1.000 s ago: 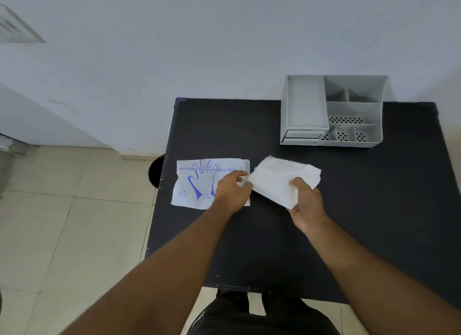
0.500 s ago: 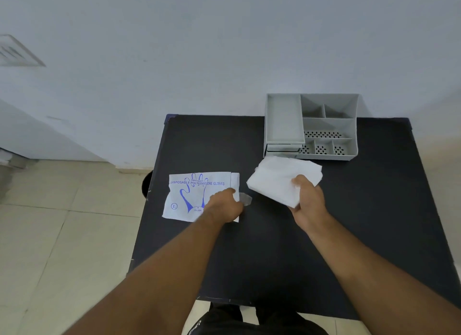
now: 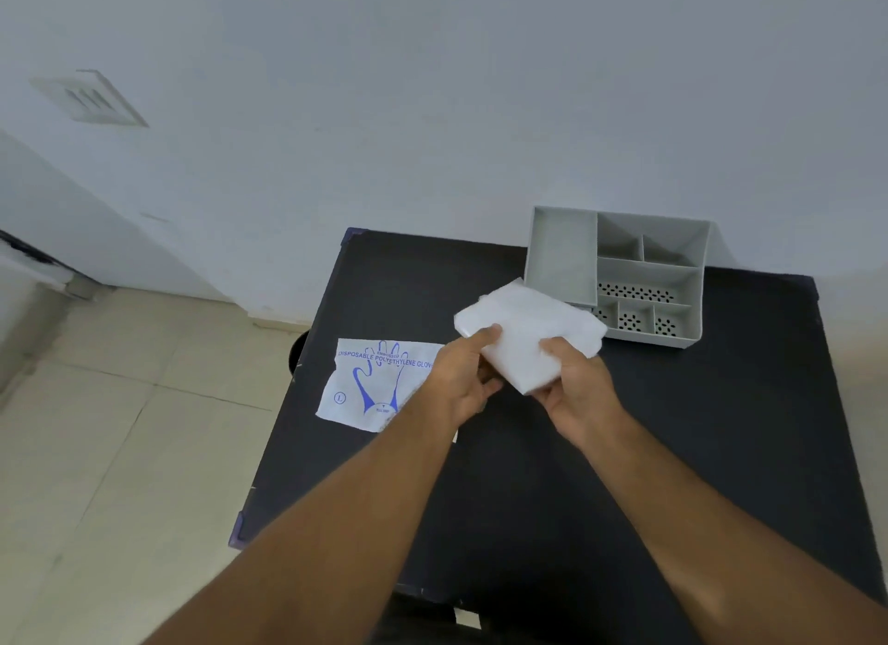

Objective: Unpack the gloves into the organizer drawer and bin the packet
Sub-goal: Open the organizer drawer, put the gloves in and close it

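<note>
Both hands hold the folded stack of white gloves just above the table, a little past its centre toward one o'clock. The left hand is clamped on the stack's near-left edge, thumb on top and fingers curled beneath. The right hand is clamped on its near-right corner in the same way, thumb over the top sheet. The stack tilts slightly, its far corner rising toward the organizer and overlapping the organizer's near-left front in the view; whether they touch cannot be told.

The grey organizer stands at the table's far edge, at about one o'clock, against the pale wall. Its long left compartment is open at the top and looks bare inside; to its right are smaller cells, several with perforated floors.

The packet lies flat on the table at about ten o'clock from the hands, near the left edge, printed in blue with a glove outline and the words "DISPOSABLE POLYETHYLENE GLOVES". The left forearm crosses over its right end, hiding that part.

Past the table's left edge, at nine o'clock, a dark round rim shows just below table level against the beige tiled floor.
</note>
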The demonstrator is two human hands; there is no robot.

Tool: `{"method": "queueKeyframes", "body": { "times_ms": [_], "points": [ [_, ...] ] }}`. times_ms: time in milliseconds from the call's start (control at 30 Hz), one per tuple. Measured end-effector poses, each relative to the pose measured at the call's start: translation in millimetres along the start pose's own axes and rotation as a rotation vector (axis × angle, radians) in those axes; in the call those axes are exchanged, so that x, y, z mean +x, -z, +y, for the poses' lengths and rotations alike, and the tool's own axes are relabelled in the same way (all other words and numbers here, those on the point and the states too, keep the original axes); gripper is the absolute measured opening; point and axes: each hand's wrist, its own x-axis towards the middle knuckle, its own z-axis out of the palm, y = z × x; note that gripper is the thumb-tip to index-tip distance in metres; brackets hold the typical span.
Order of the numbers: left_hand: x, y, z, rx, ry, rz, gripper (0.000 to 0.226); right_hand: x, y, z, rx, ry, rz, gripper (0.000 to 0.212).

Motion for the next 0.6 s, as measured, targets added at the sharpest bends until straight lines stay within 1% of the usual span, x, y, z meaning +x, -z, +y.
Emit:
{"method": "queueKeyframes", "body": {
  "times_ms": [67,133,267,333,400,500,600],
  "points": [
    [0,4,5,-0.026,-0.066,0.047,0.024,3,-4,0,-0.112,-0.008,0.011,0.031],
    [1,9,13,-0.043,-0.125,0.077,0.018,7,-7,0,-0.185,-0.029,0.019,0.023],
    [10,20,34,-0.050,-0.173,0.157,0.016,23,-10,-3,-0.263,-0.038,0.078,0.011],
    [13,21,45,-0.061,-0.201,0.200,0.016,33,-11,-8,-0.283,-0.022,0.113,0.014],
    [18,19,57,-0.047,-0.228,0.230,0.022,42,-10,-14,-0.276,-0.040,0.180,0.020],
    [28,21,70,0.020,-0.241,0.288,0.033,50,-9,-16,-0.252,-0.151,0.252,0.024],
    [37,18,79,0.125,-0.224,0.325,0.031,58,-9,-17,-0.195,-0.211,0.277,0.027]
  ]
}}
